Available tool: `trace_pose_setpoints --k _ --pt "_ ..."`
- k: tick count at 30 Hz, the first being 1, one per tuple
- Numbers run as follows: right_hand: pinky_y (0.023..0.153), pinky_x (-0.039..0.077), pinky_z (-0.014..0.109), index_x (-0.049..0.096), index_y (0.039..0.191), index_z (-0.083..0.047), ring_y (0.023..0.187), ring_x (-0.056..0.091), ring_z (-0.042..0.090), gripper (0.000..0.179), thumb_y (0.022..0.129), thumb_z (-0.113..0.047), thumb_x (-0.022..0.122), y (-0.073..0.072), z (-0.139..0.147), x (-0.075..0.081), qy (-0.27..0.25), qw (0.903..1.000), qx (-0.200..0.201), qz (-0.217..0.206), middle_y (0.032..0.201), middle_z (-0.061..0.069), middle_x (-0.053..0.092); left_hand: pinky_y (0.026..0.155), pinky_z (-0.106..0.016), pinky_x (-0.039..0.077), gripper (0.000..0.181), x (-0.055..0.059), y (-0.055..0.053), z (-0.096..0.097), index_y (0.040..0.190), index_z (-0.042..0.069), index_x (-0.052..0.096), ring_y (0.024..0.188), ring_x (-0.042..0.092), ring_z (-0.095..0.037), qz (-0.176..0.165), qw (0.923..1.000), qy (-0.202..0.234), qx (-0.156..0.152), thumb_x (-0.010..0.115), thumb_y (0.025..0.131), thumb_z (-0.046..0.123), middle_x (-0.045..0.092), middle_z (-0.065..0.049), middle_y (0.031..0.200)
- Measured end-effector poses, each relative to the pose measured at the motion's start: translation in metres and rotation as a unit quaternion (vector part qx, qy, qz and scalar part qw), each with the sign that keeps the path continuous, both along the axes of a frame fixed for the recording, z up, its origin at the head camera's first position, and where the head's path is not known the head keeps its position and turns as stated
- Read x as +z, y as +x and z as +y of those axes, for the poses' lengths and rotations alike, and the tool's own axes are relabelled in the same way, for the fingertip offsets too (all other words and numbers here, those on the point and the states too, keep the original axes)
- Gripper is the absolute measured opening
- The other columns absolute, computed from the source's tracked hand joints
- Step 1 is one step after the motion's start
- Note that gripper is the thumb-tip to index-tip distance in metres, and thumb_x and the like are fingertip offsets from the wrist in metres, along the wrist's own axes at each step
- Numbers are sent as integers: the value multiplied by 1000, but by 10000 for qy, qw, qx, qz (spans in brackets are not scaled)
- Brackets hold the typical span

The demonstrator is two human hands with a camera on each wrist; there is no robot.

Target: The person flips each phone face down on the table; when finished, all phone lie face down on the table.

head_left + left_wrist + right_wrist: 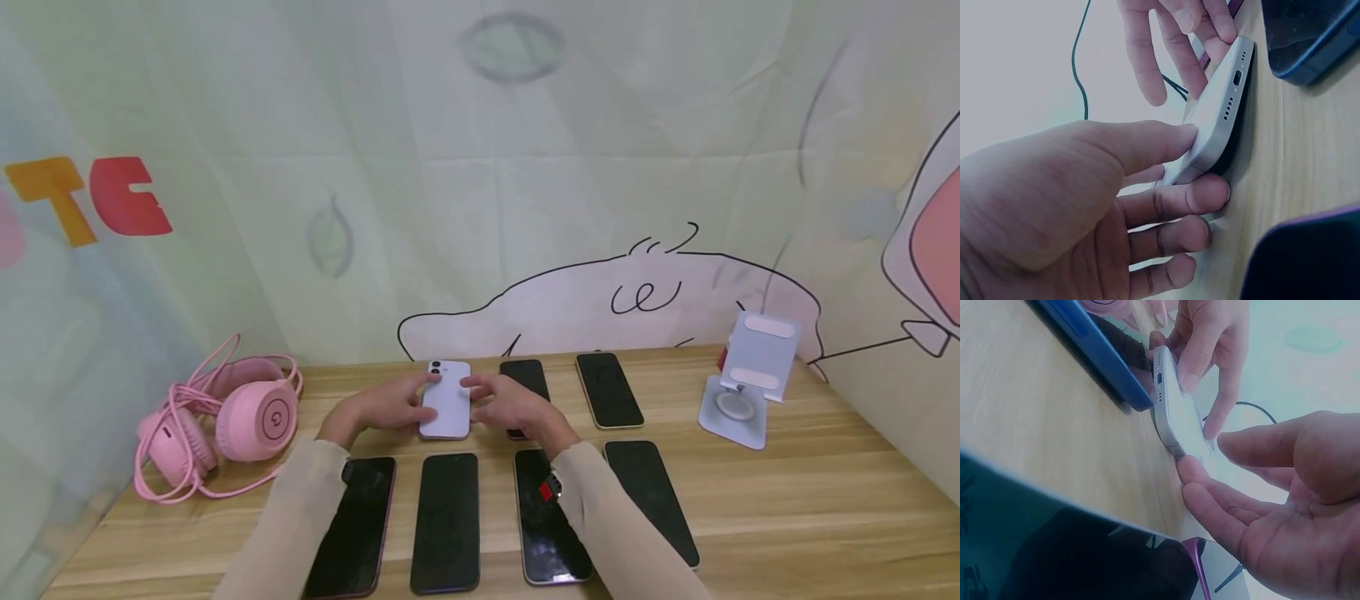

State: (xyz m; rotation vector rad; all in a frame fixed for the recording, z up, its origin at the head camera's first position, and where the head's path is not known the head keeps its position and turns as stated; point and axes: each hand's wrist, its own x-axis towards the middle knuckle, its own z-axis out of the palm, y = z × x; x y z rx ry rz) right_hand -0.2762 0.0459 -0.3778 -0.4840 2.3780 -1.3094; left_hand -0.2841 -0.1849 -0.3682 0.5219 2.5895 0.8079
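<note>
A pale lilac smartphone (450,408) lies camera side up at the back of the table, between both hands. My left hand (386,406) pinches its left side, thumb on the back and fingers along the edge, as the left wrist view shows. Its charging port and speaker holes show along the bottom end of the phone (1225,112). My right hand (517,406) is at the phone's right edge. In the right wrist view the fingertips of that hand (1297,494) touch the phone's side (1175,419), while the thumb stands apart from it.
Behind the right hand a dark phone (528,379) is partly covered; another (610,390) lies beside it. Several dark phones, including one in the middle (446,523), line the front, partly under the sleeves. Pink headphones (255,421) sit left; a folding stand (753,375) right.
</note>
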Motion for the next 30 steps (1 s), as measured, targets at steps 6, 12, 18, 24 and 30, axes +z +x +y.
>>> trace_pose_setpoints --k 6,12,18,24,30 --pt "103 42 52 54 143 -17 124 48 34 50 96 -5 63 1 0 1 -14 10000 -41 -85 140 17 53 65 -31 45 69 -1 1 2 156 7 27 68 56 -20 -248 9996 75 103 63 100 21 57 -8 79" --pt "103 42 52 53 144 -16 124 49 35 50 96 -5 63 2 1 2 -47 9999 -19 -110 141 18 52 67 -30 45 66 -1 1 2 154 7 31 70 55 -20 -189 9998 -26 104 64 99 21 56 -8 80" --pt "103 42 52 53 144 -17 124 49 35 50 96 -6 63 2 1 2 -66 9999 -6 -129 142 18 51 66 -28 45 64 -3 2 3 152 9 36 68 55 -19 -48 9997 -153 193 66 97 21 56 -7 77" --pt "103 42 52 53 144 -17 124 49 35 50 96 -6 63 1 1 2 -98 9998 5 -173 142 17 51 66 -30 44 63 -2 2 3 151 6 36 67 53 -19 -23 9999 -129 90 66 98 18 55 -7 75" --pt "103 43 52 53 144 -18 122 50 34 49 96 -8 63 0 2 1 -120 9997 21 -190 142 17 51 66 -29 44 64 -2 2 3 152 6 35 67 54 -19 -53 9998 -112 122 66 98 19 55 -7 75"
